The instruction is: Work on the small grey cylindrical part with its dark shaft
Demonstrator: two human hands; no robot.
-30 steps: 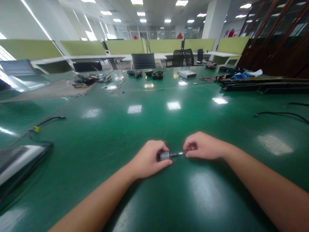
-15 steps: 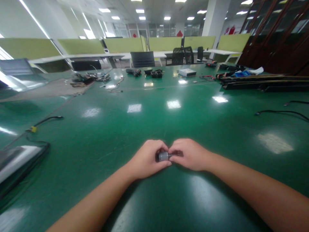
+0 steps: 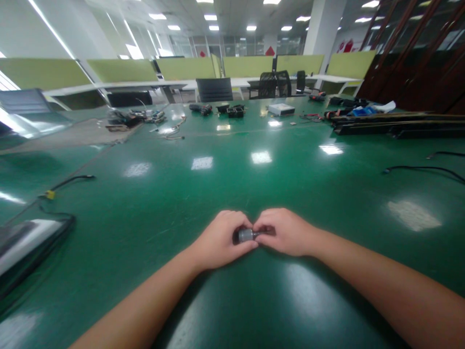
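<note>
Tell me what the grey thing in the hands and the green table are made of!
Grey thing: maybe satin metal, from its soft silvery sheen; plastic could look alike.
Table: smooth, glossy coating, perhaps paint or plastic; ceiling lights mirror in it.

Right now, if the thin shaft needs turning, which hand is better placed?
Probably the right hand: it pinches the thin shaft, while the left hand curls around the grey cylinder, better for steadying.

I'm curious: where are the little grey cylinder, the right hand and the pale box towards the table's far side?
Grey cylinder (image 3: 246, 235): head view, on the middle of its visible grey body.
Right hand (image 3: 285, 231): head view, on the back of it.
Pale box (image 3: 280, 108): head view, on its top.
</note>
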